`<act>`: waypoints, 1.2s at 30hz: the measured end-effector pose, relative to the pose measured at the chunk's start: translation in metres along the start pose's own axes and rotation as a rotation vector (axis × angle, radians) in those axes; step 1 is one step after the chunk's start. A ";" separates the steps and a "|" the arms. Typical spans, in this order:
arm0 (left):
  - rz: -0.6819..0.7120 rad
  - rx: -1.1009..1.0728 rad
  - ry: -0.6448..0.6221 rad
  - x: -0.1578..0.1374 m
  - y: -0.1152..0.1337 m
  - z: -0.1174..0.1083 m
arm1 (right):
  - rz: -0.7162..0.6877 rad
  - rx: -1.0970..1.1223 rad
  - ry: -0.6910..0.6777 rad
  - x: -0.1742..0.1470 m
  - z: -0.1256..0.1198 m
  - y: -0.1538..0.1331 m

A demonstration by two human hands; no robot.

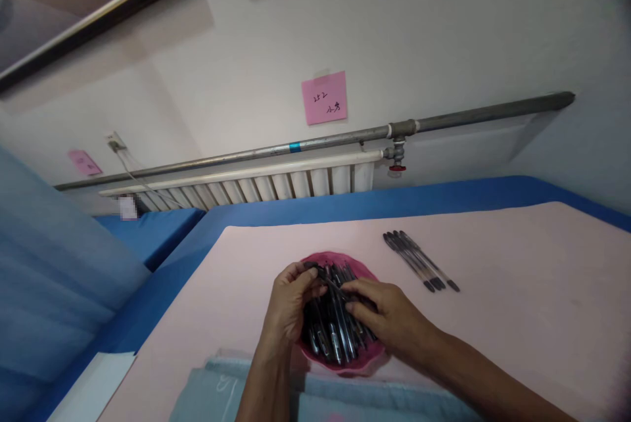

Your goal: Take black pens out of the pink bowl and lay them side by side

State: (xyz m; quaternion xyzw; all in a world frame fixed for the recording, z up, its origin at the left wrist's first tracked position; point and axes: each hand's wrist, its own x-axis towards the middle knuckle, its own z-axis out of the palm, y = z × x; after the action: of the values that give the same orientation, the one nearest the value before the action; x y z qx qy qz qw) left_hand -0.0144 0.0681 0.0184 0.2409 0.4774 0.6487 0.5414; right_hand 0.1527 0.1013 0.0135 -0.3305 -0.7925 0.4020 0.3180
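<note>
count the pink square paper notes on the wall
2 visible: one central note above the grey metal pipe, another note left of the white plastic socket. Others may be hidden.

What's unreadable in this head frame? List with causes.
All in the head view:
Pink bowl's floor: hidden under loose pens.
Held pen's ends: covered by left hand and right hand.
Framed picture: cut off by left and top edges.
Light-blue cloth: cut by bottom edge.
Pen lettering: too small.
</note>
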 end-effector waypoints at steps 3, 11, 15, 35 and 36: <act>-0.005 0.047 -0.039 -0.001 -0.002 0.002 | 0.087 0.080 0.050 -0.001 0.003 0.003; -0.018 0.186 -0.108 -0.005 -0.008 0.008 | 0.185 0.189 0.084 -0.003 0.004 0.004; 0.056 0.406 -0.127 -0.009 -0.010 0.010 | 0.199 0.318 0.194 0.002 0.001 0.004; 0.457 1.815 -0.491 -0.037 -0.017 0.033 | 0.278 0.586 0.226 0.005 -0.003 0.006; 0.457 1.849 -0.482 -0.038 -0.018 0.035 | 0.280 0.585 0.225 0.005 -0.003 0.006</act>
State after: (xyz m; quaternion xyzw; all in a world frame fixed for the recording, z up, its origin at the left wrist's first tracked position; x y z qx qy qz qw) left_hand 0.0343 0.0444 0.0253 0.7824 0.6157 0.0418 0.0838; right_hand 0.1537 0.1096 0.0110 -0.3732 -0.5505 0.6131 0.4264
